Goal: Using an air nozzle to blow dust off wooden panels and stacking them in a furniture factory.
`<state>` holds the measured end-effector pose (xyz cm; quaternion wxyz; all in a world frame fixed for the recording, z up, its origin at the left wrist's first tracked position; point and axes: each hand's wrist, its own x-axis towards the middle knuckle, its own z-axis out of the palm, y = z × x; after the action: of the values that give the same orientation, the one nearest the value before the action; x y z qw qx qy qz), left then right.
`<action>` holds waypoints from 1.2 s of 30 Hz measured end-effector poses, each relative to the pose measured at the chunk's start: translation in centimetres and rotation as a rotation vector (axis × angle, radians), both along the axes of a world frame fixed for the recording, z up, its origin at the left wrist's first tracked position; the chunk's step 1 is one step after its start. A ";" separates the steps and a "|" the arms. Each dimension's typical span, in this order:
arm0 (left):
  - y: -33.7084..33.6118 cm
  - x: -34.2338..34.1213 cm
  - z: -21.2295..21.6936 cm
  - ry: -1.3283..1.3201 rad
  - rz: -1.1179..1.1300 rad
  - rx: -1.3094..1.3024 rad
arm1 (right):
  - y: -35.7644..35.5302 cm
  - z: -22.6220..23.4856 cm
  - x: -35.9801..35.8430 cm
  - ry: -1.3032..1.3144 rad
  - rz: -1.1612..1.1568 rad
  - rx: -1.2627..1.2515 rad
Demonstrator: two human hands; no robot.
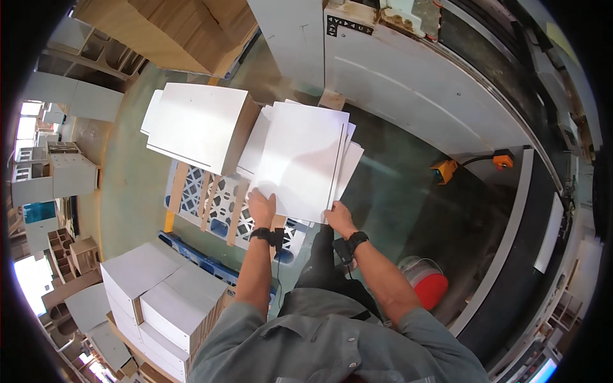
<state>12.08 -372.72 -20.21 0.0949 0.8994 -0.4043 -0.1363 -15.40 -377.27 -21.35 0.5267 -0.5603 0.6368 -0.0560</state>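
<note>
A flat white panel [300, 150] with a thin groove near its right edge lies in front of me, over a loose pile of similar white panels [352, 167]. My left hand [262, 207] grips its near left corner. At the near right corner, my right hand [340, 217] has its fingers closed on the edge. The undersides of both hands' grips are hidden. Black bands with small boxes circle both wrists. A taller, neater stack of white panels [201, 124] stands just left of the pile.
Below the stacks is a plastic pallet [220, 217] with wooden slats. More white panels [172, 287] are stacked at lower left. A red and white bucket [429, 284] stands on the right, near a yellow foot pedal [444, 171]. A grey machine [421, 96] runs along the right side.
</note>
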 end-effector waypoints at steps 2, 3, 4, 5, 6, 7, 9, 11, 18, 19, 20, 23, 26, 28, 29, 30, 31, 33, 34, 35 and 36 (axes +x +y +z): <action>-0.2 -0.8 0.3 0.108 0.101 0.006 | -1.1 0.0 -0.4 0.031 -0.059 -0.050; 0.2 -0.8 0.5 0.115 0.106 0.008 | -2.0 1.0 -0.8 0.024 -0.068 0.047; 0.4 -0.9 0.6 0.114 0.099 0.012 | -2.9 2.1 -1.7 0.022 -0.088 0.138; 0.1 -1.0 0.6 0.179 0.146 -0.002 | -3.7 2.0 -2.9 -0.036 -0.099 0.209; -0.2 -1.2 0.6 0.250 0.187 -0.018 | -3.6 2.1 -4.0 -0.033 -0.122 0.196; 1.5 -0.1 -0.4 0.174 0.078 0.005 | -3.3 4.8 -3.7 -0.310 -0.216 0.219; -0.5 -1.6 1.9 0.688 -0.138 0.144 | -4.0 7.7 -7.4 -0.592 -0.494 0.180; -3.9 -6.3 11.5 1.016 -0.165 0.194 | -4.9 8.3 -12.4 -0.540 -0.387 0.100; -7.2 -17.2 16.1 2.020 0.082 -0.095 | -2.1 26.1 -29.3 -0.487 -0.240 0.002; -9.5 -19.6 16.6 2.021 0.039 -0.089 | -1.5 27.4 -31.7 -0.582 -0.347 0.052; -11.2 -22.1 16.6 2.027 -0.078 -0.056 | -1.3 30.1 -34.2 -0.507 -0.359 0.090; -15.1 -30.8 18.9 1.995 -0.237 -0.059 | -0.6 29.5 -44.6 -0.495 -0.318 -0.142; -17.6 -39.9 22.2 1.965 -0.286 -0.112 | -0.4 32.9 -57.3 -0.443 -0.619 -0.205; -19.2 -45.2 22.2 1.896 -0.266 -0.083 | 0.4 31.1 -69.2 -0.320 -0.676 -0.430; -20.2 -47.5 21.1 1.905 -0.276 -0.080 | -0.7 32.1 -72.8 -0.063 -0.845 -0.380; -21.4 -51.5 21.3 1.900 -0.298 -0.091 | -0.8 30.5 -78.2 0.124 -0.863 -0.551; -21.9 -54.0 22.0 1.885 -0.305 -0.086 | -0.9 31.7 -81.9 0.057 -0.905 -0.410; -23.2 -59.6 23.2 1.853 -0.267 -0.033 | -1.8 29.2 -91.0 0.106 -1.006 -0.459; -23.9 -63.0 24.0 1.836 -0.275 -0.033 | -2.2 27.5 -94.9 0.227 -1.022 -0.493; -24.4 -66.5 24.8 1.846 -0.291 -0.037 | -2.1 25.7 -98.3 0.212 -1.031 -0.491; -25.2 -69.4 25.5 1.850 -0.303 -0.052 | -2.7 24.1 -101.0 0.490 -0.990 -0.488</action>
<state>-57.33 -397.89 5.24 0.3798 0.3687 -0.2840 -0.7995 -116.42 -379.93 2.73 0.1323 -0.2987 0.8935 -0.3081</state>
